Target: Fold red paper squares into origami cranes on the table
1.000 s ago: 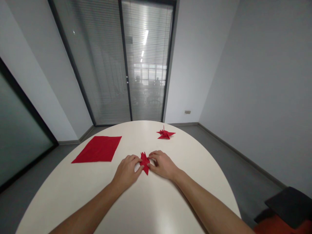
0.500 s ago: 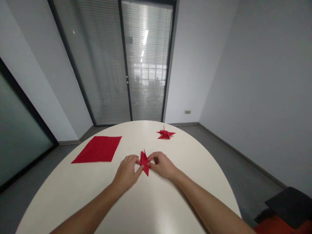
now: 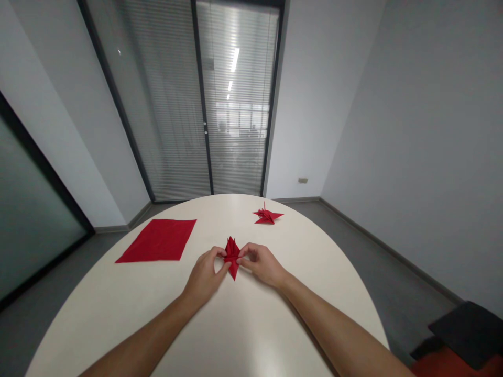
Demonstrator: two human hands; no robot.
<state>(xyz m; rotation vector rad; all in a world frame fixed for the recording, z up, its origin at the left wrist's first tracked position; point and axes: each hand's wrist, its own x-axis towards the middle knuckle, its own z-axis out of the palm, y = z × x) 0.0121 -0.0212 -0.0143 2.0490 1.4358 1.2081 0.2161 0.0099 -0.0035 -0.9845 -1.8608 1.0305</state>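
A small folded red paper piece [image 3: 232, 255] is held just above the white oval table [image 3: 243, 324], points up. My left hand [image 3: 206, 276] pinches its left side with thumb and fingertips. My right hand [image 3: 261, 264] pinches its right side the same way. Both hands are closed on the paper, in the middle of the table.
A flat square red paper sheet [image 3: 159, 240] lies at the left of the table. A finished red folded paper figure [image 3: 266, 215] sits near the far edge. Glass doors with blinds [image 3: 204, 99] stand behind. A dark and orange seat [image 3: 459, 340] is at the lower right.
The folded red piece has been lifted off the table and tilted upright between both hands. My fingers went from pressing it flat to pinching its sides.
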